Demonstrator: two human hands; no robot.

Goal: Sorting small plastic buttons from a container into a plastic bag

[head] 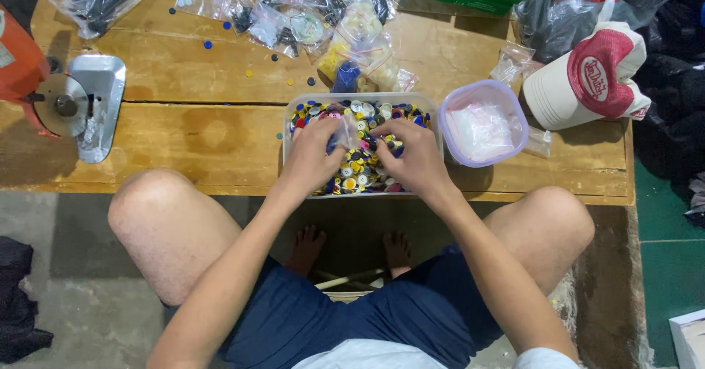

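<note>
Starting at the left edge, a metal machine part (pixel 81 105) with a round disc is seen on the wooden table (pixel 183 130), beside something orange. Clear plastic bags (pixel 308 16) of small parts are piled along the far side, with loose buttons scattered near them. At the near edge a clear rectangular tub (pixel 433 119) is filled with mixed coloured buttons (pixel 360 165). The left hand (pixel 312 156) is laid in the tub, its fingers closed around a small clear bag (pixel 339 130). The right hand (pixel 415 156) is set just beside it on the buttons, fingers curled down and drawn together; whether a button is pinched cannot be told. Further right, a lilac-rimmed container (pixel 482 123) holding white plastic is placed next to the tub, then a white and red cap (pixel 587 75)
</note>
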